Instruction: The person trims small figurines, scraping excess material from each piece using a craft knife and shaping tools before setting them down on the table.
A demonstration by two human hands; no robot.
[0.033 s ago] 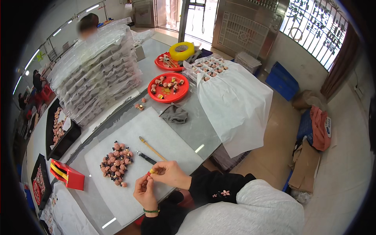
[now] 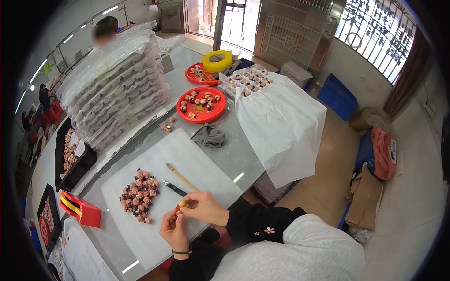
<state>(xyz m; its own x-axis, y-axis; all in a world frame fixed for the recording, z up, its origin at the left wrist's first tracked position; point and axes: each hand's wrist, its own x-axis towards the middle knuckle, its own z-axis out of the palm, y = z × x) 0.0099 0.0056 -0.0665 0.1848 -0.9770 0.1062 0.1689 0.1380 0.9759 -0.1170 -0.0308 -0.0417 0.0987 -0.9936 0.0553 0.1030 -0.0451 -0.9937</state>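
Observation:
Just above the near edge of a white sheet, both hands meet fingertip to fingertip. My left hand, a green bracelet at its wrist, pinches a small pink piece, mostly hidden by the fingers. My right hand comes from the right and is closed at the same spot. Bits of yellow and red show between the fingertips; whether they belong to the piece is unclear. Left of the hands lies a heap of small pink-and-dark figurines. A black pen-like tool and a wooden-handled brush rest beyond my right hand.
A red tape dispenser stands left. Farther off are a red plate of figurines, yellow tape, a grey cloth, a filled tray and stacked wrapped trays. A person is behind the stack.

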